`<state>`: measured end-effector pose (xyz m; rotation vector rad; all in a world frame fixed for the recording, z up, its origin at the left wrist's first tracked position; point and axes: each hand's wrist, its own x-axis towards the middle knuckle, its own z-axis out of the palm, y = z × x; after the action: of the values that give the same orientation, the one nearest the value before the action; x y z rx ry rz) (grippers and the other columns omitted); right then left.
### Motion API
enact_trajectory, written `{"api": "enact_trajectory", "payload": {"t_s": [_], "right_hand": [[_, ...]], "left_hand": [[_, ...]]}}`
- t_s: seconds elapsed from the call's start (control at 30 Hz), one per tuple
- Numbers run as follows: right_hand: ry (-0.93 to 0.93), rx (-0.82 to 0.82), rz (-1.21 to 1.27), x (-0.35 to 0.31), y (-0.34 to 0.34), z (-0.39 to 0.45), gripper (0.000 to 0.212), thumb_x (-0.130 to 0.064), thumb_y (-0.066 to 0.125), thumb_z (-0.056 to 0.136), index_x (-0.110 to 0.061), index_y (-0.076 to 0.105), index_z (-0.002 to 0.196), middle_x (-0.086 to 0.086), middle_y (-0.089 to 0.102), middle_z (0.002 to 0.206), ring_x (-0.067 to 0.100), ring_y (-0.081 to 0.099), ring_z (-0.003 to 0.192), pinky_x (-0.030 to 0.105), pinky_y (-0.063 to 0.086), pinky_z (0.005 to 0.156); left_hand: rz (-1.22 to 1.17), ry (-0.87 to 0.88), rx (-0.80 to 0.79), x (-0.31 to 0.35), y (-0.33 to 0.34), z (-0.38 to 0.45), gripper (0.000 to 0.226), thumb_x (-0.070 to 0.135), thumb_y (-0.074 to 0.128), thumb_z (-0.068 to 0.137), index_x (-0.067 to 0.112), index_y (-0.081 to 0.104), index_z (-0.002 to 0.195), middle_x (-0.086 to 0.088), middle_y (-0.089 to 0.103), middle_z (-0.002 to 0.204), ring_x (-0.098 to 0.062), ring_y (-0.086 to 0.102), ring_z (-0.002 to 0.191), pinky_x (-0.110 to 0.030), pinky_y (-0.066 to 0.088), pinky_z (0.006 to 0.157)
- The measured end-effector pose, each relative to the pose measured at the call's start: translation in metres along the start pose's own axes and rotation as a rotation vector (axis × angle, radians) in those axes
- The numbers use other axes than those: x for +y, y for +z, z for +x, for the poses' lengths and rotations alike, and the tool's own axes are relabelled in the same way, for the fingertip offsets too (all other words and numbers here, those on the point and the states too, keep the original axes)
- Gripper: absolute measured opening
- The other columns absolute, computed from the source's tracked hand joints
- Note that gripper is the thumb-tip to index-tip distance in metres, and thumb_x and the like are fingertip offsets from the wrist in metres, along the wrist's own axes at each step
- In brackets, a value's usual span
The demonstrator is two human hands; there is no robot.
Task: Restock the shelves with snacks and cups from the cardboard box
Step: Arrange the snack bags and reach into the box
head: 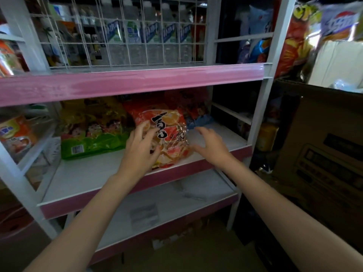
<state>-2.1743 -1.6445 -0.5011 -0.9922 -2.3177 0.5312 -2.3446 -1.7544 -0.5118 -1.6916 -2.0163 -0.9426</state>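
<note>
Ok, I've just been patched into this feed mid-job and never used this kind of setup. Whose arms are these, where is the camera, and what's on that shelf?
There is no machine here: these are a person's two bare arms, filmed by one wide-angle camera worn on their head, looking forward and down.

They face a white shelf rack with pink front edges. On the middle shelf lies an orange snack bag with large black lettering, near the front edge. The left hand rests on its left side with fingers spread. The right hand is open just to the bag's right; whether it touches the bag is unclear. Neither hand grips it.

Left of that bag is a green and yellow snack bag. Behind a wire grid on the shelf above stand water bottles. The cardboard box is at the right.
</note>
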Motion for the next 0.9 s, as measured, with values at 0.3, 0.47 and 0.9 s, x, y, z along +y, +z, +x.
{"api": "enact_trajectory", "payload": {"t_s": [0.3,0.47,0.9], "right_hand": [[-0.114,0.525,-0.229,-0.022,-0.180,-0.069,0.053,-0.021,0.059,0.088,-0.015,0.038,0.136,0.008,0.043,0.129,0.021,0.043,0.120,0.014,0.026,0.087],[-0.030,0.455,-0.550,-0.047,-0.287,-0.115,0.048,-0.030,0.059,0.087,-0.020,0.043,0.131,0.009,0.043,0.129,0.023,0.045,0.114,0.023,0.028,0.081],[0.470,-0.147,-0.710,0.075,-0.412,-0.078,0.046,-0.033,0.063,0.086,-0.021,0.047,0.128,0.003,0.049,0.124,0.019,0.050,0.104,0.036,0.048,0.092]], "left_hand": [[-0.262,0.429,0.154,0.146,0.000,0.067,0.044,0.018,0.043,0.083,0.007,0.050,0.126,-0.012,0.048,0.128,-0.023,0.042,0.119,-0.030,0.033,0.100],[-0.493,0.560,0.157,0.246,-0.015,0.107,0.045,0.024,0.043,0.082,0.007,0.051,0.123,-0.013,0.048,0.126,-0.024,0.044,0.120,-0.028,0.031,0.103],[-0.355,0.621,-0.353,0.367,0.030,0.214,0.055,0.026,0.061,0.086,0.026,0.037,0.135,-0.012,0.036,0.141,-0.026,0.044,0.122,-0.028,0.034,0.094]]}}
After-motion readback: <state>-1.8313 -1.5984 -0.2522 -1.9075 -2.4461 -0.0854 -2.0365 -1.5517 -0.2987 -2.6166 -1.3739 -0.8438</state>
